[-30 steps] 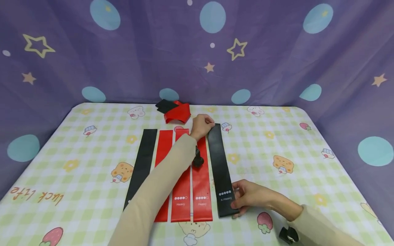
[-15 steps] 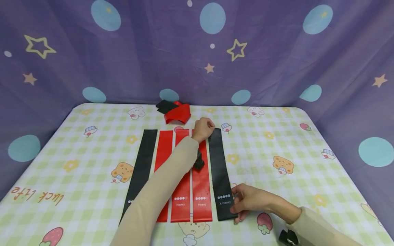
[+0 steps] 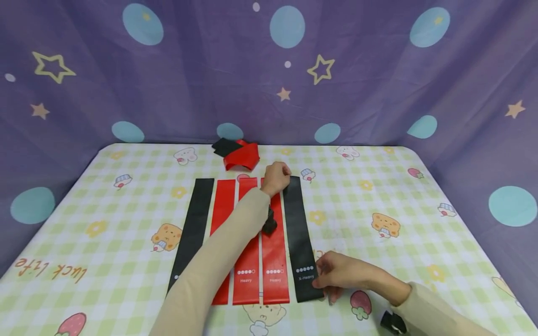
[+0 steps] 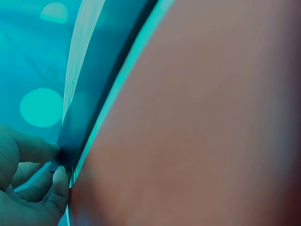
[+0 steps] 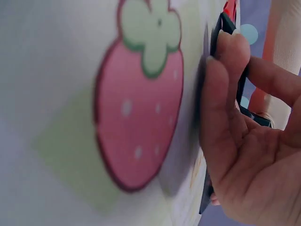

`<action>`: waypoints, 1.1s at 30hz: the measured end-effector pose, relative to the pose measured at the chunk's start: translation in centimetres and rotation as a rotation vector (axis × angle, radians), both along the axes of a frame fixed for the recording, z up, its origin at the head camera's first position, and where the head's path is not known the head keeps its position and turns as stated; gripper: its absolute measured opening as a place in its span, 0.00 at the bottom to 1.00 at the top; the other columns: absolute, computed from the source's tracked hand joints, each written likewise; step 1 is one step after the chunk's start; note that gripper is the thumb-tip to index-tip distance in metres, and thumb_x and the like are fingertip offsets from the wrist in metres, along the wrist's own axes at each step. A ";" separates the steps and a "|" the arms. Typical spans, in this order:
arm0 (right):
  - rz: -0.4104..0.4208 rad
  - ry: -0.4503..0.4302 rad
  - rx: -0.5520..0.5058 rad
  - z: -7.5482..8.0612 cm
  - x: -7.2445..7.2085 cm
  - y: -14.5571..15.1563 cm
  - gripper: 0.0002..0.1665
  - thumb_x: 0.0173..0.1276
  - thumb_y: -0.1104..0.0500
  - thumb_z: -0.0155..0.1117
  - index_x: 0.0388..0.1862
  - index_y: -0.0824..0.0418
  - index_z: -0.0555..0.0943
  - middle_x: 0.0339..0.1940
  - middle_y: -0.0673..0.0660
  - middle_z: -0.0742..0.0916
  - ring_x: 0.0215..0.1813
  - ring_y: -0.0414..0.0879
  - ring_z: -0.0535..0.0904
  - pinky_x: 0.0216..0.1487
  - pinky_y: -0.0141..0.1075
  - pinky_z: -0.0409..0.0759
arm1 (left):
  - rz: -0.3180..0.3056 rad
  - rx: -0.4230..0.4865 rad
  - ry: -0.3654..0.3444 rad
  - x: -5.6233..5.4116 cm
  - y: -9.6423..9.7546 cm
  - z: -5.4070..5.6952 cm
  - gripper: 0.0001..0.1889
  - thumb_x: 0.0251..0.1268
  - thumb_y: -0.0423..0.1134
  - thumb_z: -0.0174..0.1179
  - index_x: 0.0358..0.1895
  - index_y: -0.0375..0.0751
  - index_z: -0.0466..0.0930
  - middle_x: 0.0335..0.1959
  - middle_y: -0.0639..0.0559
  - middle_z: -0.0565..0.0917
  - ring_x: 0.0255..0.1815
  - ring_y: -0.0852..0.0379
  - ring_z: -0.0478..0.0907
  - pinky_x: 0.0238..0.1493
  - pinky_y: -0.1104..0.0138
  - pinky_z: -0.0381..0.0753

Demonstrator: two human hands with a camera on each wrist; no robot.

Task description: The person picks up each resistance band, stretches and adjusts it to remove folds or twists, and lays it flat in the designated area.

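Note:
My left hand (image 3: 276, 178) reaches across and pinches the far end of a flat black resistance band (image 3: 300, 233) marked X-Heavy; in the left wrist view, thumb and fingers close on the tip of that black band (image 4: 89, 84). At its near right corner, my right hand (image 3: 344, 272) holds the band between thumb and fingers. To the left lie several more bands side by side: a red one (image 3: 275, 261) and another red one (image 3: 247, 263), both marked Heavy, a third red band (image 3: 223, 200) and a black band (image 3: 195, 219). My left sleeve covers parts of them.
A crumpled red band (image 3: 244, 157) and a folded black piece (image 3: 225, 146) lie together at the table's back edge. The table wears a checked cloth (image 3: 126, 200) with printed cartoons. Behind it hangs a purple curtain (image 3: 235, 84).
The black X-Heavy band has shifted slightly toward me and lies about level with the row. Both hands moved with it, keeping their holds at its ends.

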State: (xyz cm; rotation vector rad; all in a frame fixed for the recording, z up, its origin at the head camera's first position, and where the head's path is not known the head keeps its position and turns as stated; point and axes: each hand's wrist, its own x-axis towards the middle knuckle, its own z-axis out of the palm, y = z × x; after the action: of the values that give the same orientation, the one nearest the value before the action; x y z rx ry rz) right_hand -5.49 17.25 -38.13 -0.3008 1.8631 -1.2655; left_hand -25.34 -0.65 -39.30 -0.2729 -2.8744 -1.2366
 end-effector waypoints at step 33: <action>0.055 0.236 0.211 1.5 -4.1 1.4 0.08 0.65 0.63 0.56 0.31 0.66 0.80 0.17 0.54 0.83 0.20 0.42 0.80 0.23 0.34 0.76 | 0.058 0.094 0.045 -0.3 -3.3 0.2 0.09 0.55 0.27 0.53 0.39 0.33 0.80 0.39 0.40 0.82 0.41 0.45 0.77 0.47 0.58 0.78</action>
State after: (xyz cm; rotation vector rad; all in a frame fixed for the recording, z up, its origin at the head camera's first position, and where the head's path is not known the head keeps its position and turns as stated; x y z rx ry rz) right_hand -9.58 18.65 -36.62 -0.3975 2.1541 -1.0203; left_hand -25.66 -3.92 -39.11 -0.2123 -2.7557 -1.3328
